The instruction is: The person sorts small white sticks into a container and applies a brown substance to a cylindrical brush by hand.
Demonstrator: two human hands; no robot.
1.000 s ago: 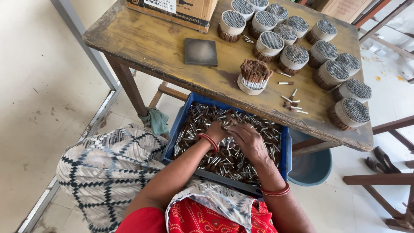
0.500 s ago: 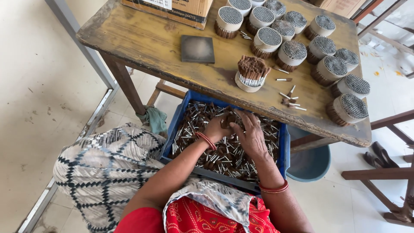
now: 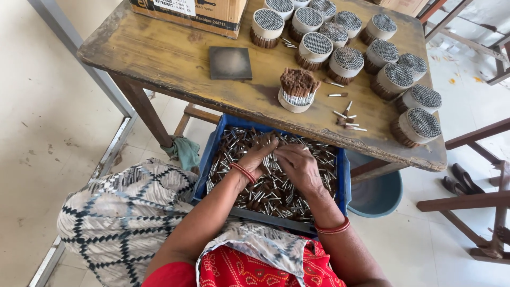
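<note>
Hands first: my left hand [image 3: 258,158] and my right hand [image 3: 297,165] are both down in the blue plastic crate [image 3: 342,178] that sits just under the front edge of the counter [image 3: 159,58], resting on the heap of loose sticks [image 3: 265,194], small brown pieces with pale metal ends. My left fingers [image 3: 268,144] are curled together around a few of those sticks, while my right fingers [image 3: 281,154] lie bent over the pile beside them, touching it; whether they pinch anything I cannot tell. Up on the counter stands 1 half-made bundle [image 3: 296,89], its sticks upright in a white band and uneven at the top, which I judge to be the one now being filled. Behind and to the right of it I count about 12 finished round bundles [image 3: 348,59], tightly packed and level on top, set close together in rows. A handful of stray sticks [image 3: 345,116] lies near the counter's front edge, between the unfinished bundle and the nearest finished one, and a dark square pad [image 3: 230,62] sits apart to the left, with a cardboard box [image 3: 196,13] at the back. So a good share looks done, yet the crate is far from drained: sticks cover its whole floor, so by my reckoning many more bundles remain to be gathered.
</note>
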